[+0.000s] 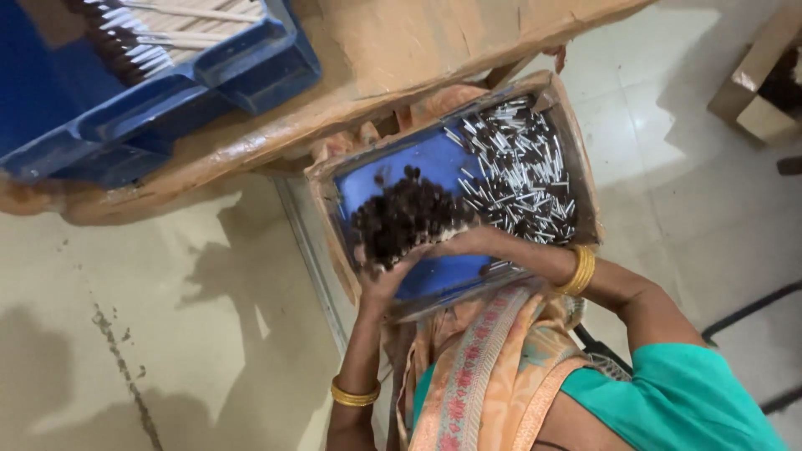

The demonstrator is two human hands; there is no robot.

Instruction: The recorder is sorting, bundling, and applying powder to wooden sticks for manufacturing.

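Sash [484,367] nearest | left hand [386,280] and right hand [468,242] clasp dark-tipped bundle [405,219] between them | over blue tray [401,179] | loose sticks [522,179] at tray's far end | crate [167,92] on table [401,50]

Tray [334,188] on my lap, directly below the table edge [251,146]. In it: bundle of sticks [405,219] at the near left, loose short sticks [522,171] piled at the far right. My left hand [386,280] under the bundle; my right hand [472,242] beside it. Crate [251,63] of long sticks [167,33] on the table, upper left. Box [756,79] on the floor, far right.
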